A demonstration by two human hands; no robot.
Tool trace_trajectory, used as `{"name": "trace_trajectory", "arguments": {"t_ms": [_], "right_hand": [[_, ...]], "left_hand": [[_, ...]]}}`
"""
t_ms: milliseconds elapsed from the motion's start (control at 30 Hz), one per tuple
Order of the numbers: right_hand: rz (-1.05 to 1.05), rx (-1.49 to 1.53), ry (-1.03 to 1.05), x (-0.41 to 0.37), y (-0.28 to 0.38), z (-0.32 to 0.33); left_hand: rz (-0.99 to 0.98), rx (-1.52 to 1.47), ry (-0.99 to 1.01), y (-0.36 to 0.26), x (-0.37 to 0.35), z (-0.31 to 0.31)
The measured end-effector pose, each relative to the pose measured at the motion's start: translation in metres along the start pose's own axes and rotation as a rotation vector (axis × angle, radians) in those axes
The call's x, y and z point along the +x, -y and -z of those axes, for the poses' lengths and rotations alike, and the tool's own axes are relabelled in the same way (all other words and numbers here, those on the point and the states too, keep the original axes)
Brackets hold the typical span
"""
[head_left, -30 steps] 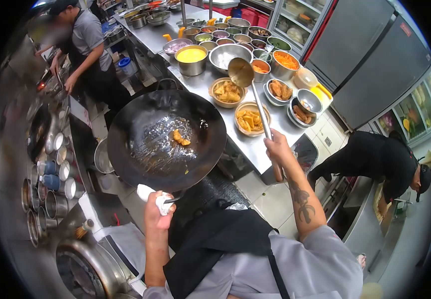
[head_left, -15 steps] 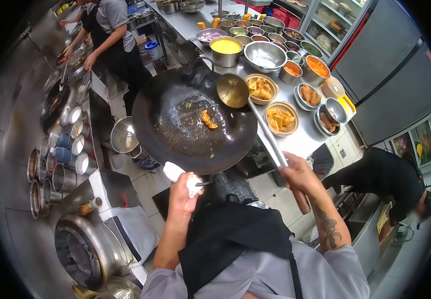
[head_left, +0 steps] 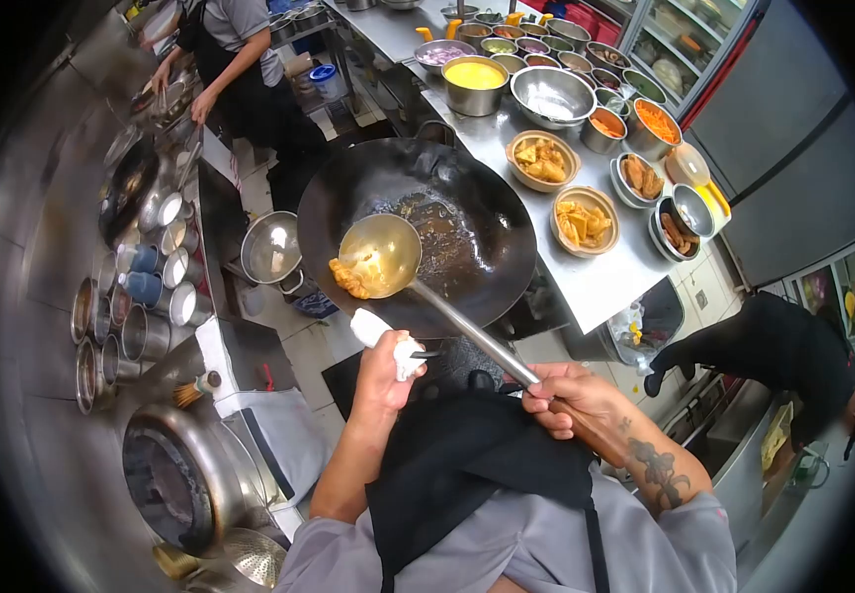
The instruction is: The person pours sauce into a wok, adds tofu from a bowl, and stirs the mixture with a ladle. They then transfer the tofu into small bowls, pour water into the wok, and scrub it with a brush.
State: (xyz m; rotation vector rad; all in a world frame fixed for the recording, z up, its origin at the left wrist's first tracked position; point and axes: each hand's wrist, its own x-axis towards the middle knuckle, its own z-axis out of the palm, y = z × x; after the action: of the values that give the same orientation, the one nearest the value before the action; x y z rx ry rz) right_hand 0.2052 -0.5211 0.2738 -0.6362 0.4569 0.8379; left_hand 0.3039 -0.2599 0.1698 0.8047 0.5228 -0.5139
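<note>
My left hand (head_left: 382,376) is closed round the handle of a large dark wok (head_left: 492,222), with a folded white cloth (head_left: 372,326) in its grip. In my right hand (head_left: 568,400) is the long handle of a metal ladle (head_left: 467,331). The ladle's bowl lies inside the wok at its left side, against a browned piece of food (head_left: 350,279). Oily residue and small bits coat the wok's middle. To the right, on the steel table, stand two clay pots (head_left: 574,164) (head_left: 609,249) holding golden-brown pieces.
A pot of yellow liquid (head_left: 475,87), an empty-looking steel bowl (head_left: 554,97) and several ingredient containers crowd the steel table (head_left: 586,296). Left of the wok sits a metal strainer bowl (head_left: 271,247). One person (head_left: 240,69) stands at upper left, another (head_left: 773,346) bends at right.
The ladle has swung from above the wok's right rim down into its left side. The food piece has shifted left with it. My right hand has come lower and closer to my body.
</note>
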Motion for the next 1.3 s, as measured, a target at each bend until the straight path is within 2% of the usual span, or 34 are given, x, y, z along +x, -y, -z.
{"name": "trace_trajectory", "arguments": {"t_ms": [133,433,567,733,867,967,1033,1100,1200,1300], "right_hand": [[0.070,-0.202,-0.040,0.008,-0.007,-0.011],[0.069,0.094,0.077,-0.013,-0.002,0.004],[0.133,-0.090,-0.010,-0.008,-0.012,0.006],[0.119,0.032,0.009,-0.012,-0.012,0.014],[0.210,0.161,0.061,-0.037,-0.006,0.023],[0.388,0.114,-0.071,-0.065,-0.001,0.029],[0.503,-0.012,-0.259,-0.082,0.004,0.037],[0.600,-0.322,-0.538,-0.090,0.006,0.055],[0.699,-0.660,-0.825,-0.086,0.006,0.094],[0.694,-0.800,-0.914,-0.084,0.009,0.131]], "left_hand": [[-0.012,0.066,-0.020,-0.001,-0.003,-0.002],[0.036,0.015,0.035,-0.005,-0.007,-0.003],[0.025,0.031,0.026,-0.008,-0.014,-0.012],[0.026,0.022,0.091,-0.009,-0.013,-0.009],[0.031,0.007,0.095,-0.011,-0.016,-0.013],[0.023,-0.005,0.087,-0.010,-0.017,-0.013],[0.029,-0.011,0.087,-0.010,-0.016,-0.011],[0.025,-0.005,0.078,-0.010,-0.016,-0.010],[0.026,-0.023,0.067,-0.011,-0.017,-0.009],[0.024,-0.036,0.059,-0.011,-0.018,-0.010]]}}
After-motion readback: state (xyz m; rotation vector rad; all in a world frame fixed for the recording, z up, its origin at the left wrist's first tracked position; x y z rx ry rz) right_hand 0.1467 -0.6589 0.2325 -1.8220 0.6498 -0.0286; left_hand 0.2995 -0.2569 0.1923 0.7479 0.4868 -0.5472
